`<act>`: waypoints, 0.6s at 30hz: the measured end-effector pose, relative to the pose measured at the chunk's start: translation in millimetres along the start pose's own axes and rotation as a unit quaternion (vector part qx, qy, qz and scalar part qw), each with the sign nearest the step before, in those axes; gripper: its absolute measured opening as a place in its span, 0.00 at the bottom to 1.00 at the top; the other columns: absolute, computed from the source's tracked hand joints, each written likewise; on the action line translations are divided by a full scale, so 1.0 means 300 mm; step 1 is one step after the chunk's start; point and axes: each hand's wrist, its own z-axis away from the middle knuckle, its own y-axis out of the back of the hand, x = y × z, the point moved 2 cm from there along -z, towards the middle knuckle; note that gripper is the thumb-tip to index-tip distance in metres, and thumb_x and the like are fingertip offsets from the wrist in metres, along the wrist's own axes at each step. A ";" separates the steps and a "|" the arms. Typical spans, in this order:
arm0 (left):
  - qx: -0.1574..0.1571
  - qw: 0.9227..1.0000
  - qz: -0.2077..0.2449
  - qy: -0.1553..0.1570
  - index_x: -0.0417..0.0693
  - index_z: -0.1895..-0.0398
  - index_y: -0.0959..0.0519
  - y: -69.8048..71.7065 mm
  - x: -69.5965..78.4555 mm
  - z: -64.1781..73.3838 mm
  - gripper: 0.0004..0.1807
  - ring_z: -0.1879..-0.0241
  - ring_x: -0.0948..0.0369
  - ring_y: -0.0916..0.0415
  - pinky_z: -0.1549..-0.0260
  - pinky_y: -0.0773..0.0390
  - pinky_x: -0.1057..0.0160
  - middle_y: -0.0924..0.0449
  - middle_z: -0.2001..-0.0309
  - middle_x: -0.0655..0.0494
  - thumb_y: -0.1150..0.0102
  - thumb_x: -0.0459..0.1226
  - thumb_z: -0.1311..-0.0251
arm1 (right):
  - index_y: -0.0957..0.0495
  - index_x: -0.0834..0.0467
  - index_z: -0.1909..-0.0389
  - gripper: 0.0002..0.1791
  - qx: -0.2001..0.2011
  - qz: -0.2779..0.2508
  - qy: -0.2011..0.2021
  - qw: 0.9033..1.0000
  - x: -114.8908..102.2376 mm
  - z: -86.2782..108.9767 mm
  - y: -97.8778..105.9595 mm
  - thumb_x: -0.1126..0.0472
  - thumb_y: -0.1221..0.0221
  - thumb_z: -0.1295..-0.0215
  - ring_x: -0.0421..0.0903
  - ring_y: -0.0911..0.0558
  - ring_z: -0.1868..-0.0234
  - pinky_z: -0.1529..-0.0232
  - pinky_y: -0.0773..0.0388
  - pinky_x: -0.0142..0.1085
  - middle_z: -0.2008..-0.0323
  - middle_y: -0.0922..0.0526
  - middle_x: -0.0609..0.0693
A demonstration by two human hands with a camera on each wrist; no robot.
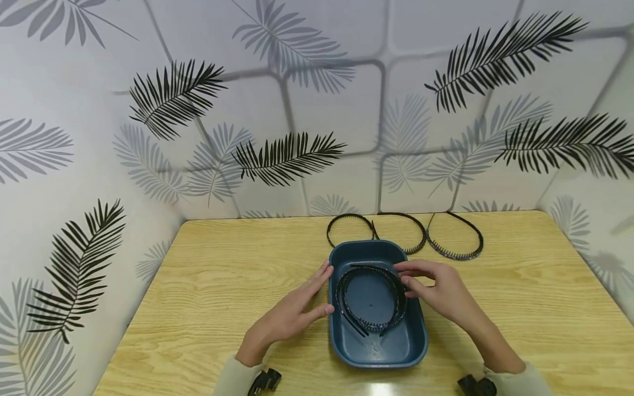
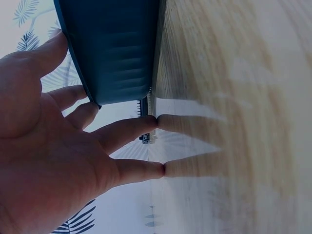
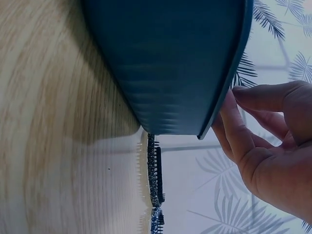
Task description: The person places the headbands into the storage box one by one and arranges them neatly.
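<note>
"Where are the headbands (image 1: 380, 328)?"
"Some in the bin (image 1: 396, 352), three beyond it on the table (image 1: 208, 280)."
"Fingers?"
"Left hand's (image 1: 294, 313) straight, touching the bin; right hand's (image 1: 441, 286) bent over its rim. Pinching anything? Can't tell."

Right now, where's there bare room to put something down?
On the table, there's bare room between the left hand and the left edge, and between the right hand and the right edge. It's crowded inside the blue tray, where dark headbands lie, and behind it, where three more headbands lie.
</note>
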 end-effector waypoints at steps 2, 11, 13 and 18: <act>-0.001 1.000 0.000 0.003 0.48 0.16 0.56 0.000 -0.001 0.000 0.42 0.19 0.57 0.63 0.25 0.49 0.44 0.65 0.16 0.54 0.47 0.48 0.23 | 0.17 0.69 0.46 0.13 -0.002 -0.007 0.008 1.000 0.003 -0.001 0.007 0.72 0.38 0.30 0.57 0.12 0.57 0.66 0.13 0.38 0.51 0.15 0.66; -0.008 1.000 0.004 0.016 0.50 0.15 0.56 -0.005 -0.007 0.005 0.43 0.20 0.62 0.64 0.24 0.50 0.47 0.66 0.16 0.60 0.47 0.49 0.23 | 0.17 0.68 0.47 0.12 0.001 -0.053 0.020 0.998 0.015 0.002 0.043 0.70 0.38 0.28 0.49 0.12 0.54 0.67 0.13 0.43 0.49 0.17 0.70; -0.008 1.000 0.004 0.015 0.50 0.15 0.56 -0.004 -0.007 0.003 0.43 0.20 0.62 0.64 0.24 0.50 0.48 0.67 0.16 0.59 0.47 0.49 0.23 | 0.17 0.66 0.47 0.12 0.005 -0.057 0.018 0.998 0.014 0.003 0.060 0.68 0.38 0.28 0.51 0.13 0.52 0.66 0.13 0.45 0.48 0.18 0.70; -0.009 1.000 0.003 0.015 0.50 0.15 0.57 0.001 -0.005 -0.001 0.43 0.20 0.63 0.64 0.24 0.50 0.48 0.66 0.16 0.59 0.47 0.49 0.23 | 0.17 0.68 0.46 0.13 0.019 -0.046 0.020 0.999 0.016 0.003 0.098 0.66 0.38 0.27 0.47 0.13 0.52 0.65 0.13 0.48 0.47 0.17 0.66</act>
